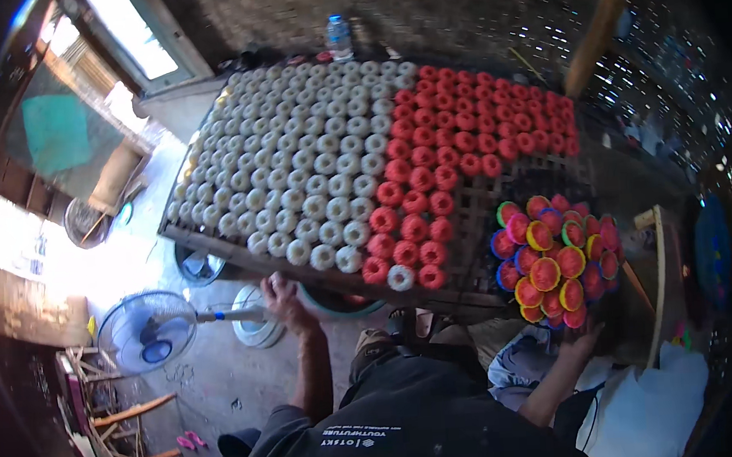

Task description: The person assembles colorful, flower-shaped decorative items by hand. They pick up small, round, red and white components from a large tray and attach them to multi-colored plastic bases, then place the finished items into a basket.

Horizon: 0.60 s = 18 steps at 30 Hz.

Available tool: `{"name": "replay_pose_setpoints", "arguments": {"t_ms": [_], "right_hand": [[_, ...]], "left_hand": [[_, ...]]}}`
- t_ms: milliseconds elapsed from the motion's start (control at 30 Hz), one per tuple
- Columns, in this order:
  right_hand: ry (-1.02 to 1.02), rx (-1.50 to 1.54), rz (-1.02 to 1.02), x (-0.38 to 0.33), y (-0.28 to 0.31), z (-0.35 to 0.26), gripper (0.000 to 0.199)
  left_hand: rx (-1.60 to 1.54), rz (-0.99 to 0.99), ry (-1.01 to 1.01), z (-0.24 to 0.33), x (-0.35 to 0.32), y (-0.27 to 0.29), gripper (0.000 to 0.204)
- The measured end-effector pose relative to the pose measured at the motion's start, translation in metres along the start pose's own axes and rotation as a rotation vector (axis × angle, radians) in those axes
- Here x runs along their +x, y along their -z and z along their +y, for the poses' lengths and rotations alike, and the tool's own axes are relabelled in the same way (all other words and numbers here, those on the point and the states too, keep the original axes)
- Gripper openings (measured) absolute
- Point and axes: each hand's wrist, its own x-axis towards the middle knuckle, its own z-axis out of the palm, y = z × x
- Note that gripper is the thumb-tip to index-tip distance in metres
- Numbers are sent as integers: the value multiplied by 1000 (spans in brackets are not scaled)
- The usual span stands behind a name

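Observation:
My left hand [283, 303] is off the near edge of the slatted table, beside the neck of a standing fan [150, 332]. Its fingers look apart, and I see nothing in them. My right hand [581, 341] is at the lower right edge of a heaped cluster of small cups [552, 261] with yellow, blue and green rims and red ring-shaped pieces in them. Its fingers are partly hidden there, so whether it grips the cups is unclear. Rows of white ring-shaped pieces [295, 162] and red ring-shaped pieces [435, 132] cover most of the table.
Bare slats [476, 222] show between the red rows and the cups. A water bottle [338, 37] stands at the far edge. Below the near edge are basins [337, 301]. A white sack [649, 408] lies at right, pieces of wood [134, 410] at left, and a wooden post [601, 30] rises behind.

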Motion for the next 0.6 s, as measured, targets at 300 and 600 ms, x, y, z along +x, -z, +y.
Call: {"name": "replay_pose_setpoints", "arguments": {"t_ms": [300,600], "right_hand": [[317,-179,-553,67,10,13,63],[268,-175,-614,55,-38,8,55]], "left_hand": [[-115,96,163,8,3,-17,28],[56,115,168,15,7,-31,47]]}}
